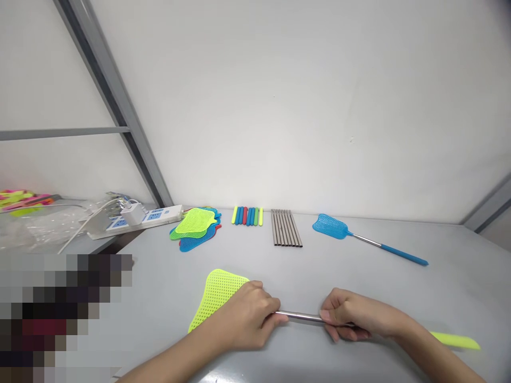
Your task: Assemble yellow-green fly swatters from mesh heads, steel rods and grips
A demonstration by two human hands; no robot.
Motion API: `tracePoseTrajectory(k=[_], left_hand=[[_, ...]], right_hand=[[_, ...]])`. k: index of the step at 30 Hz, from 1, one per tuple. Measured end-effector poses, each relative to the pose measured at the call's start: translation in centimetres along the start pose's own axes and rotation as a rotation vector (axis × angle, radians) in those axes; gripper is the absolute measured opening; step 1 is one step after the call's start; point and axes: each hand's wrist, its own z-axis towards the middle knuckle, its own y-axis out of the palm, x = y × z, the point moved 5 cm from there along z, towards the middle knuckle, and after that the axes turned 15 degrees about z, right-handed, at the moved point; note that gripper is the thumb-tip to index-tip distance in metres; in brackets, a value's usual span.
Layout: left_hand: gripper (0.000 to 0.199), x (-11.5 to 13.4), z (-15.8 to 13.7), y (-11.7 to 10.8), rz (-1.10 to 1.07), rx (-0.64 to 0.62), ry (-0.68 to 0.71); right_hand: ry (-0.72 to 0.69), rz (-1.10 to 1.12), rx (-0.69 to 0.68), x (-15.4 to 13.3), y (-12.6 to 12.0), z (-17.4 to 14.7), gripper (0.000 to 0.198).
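My left hand (255, 314) is closed around the narrow end of a yellow-green mesh fly swatter head (219, 295), hiding where it meets a shiny metal rod (301, 316). The rod runs rightward from this grip. On its other end, my right hand (351, 317) is closed, thumb and fingers pinching it. Past my right forearm a yellow-green handle (457, 340) shows; my wrist hides whether it joins the rod.
At the back stand stacked swatter heads (195, 223), a row of coloured handles (247, 216), and several metal rods (286, 229). A blue fly swatter (333, 226) lies at right. A power strip (167, 214) and plastic bags (43, 231) are on the left. A pixelated patch covers the lower left.
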Motion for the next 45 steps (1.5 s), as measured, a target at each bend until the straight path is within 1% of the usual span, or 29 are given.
tracePoseTrajectory(k=[5, 8, 11, 13, 19, 23, 25, 29, 32, 36, 40, 45], left_hand=[[0.033, -0.4, 0.0, -0.1, -0.014, 0.01, 0.002], [0.034, -0.7, 0.1, -0.1, -0.031, 0.019, -0.004], [0.034, -1.0, 0.1, -0.2, -0.061, 0.021, -0.009], [0.034, -1.2, 0.2, -0.2, -0.096, 0.022, -0.011], [0.031, -2.2, 0.2, -0.3, -0.226, 0.031, -0.08], [0.023, -2.4, 0.2, -0.7, -0.276, 0.071, -0.079], [0.02, -2.6, 0.2, -1.0, -0.268, 0.113, -0.092], [0.022, -3.4, 0.1, -1.3, -0.208, 0.185, -0.17], [0.022, -3.8, 0.0, -1.3, -0.188, 0.212, -0.182], [0.024, -3.9, 0.0, -1.0, -0.18, 0.195, -0.159], [0.023, -3.7, 0.1, -0.9, -0.151, 0.184, -0.151], [0.026, -2.9, 0.3, -0.4, -0.168, 0.111, -0.073]], right_hand=[[-0.014, -0.066, 0.001, -0.1, 0.0, 0.0, 0.032], [-0.035, -0.161, 0.013, -0.3, -0.2, -0.3, 0.036], [-0.089, -0.318, 0.042, -1.0, -0.3, -0.7, 0.03], [-0.124, -0.374, 0.06, -1.6, -0.4, -0.9, 0.024], [-0.174, -0.361, 0.129, -2.1, -0.6, -0.9, 0.026], [-0.201, -0.403, 0.167, -2.2, -0.9, -0.9, 0.026], [-0.211, -0.419, 0.193, -2.2, -1.2, -0.9, 0.025], [-0.218, -0.431, 0.233, -2.5, -1.6, -1.1, 0.023], [-0.228, -0.447, 0.246, -2.8, -1.7, -1.3, 0.022], [-0.237, -0.475, 0.27, -2.9, -2.0, -1.4, 0.022], [-0.262, -0.515, 0.326, -3.0, -2.4, -1.4, 0.024], [-0.26, -0.553, 0.373, -2.9, -2.2, -0.8, 0.029]])
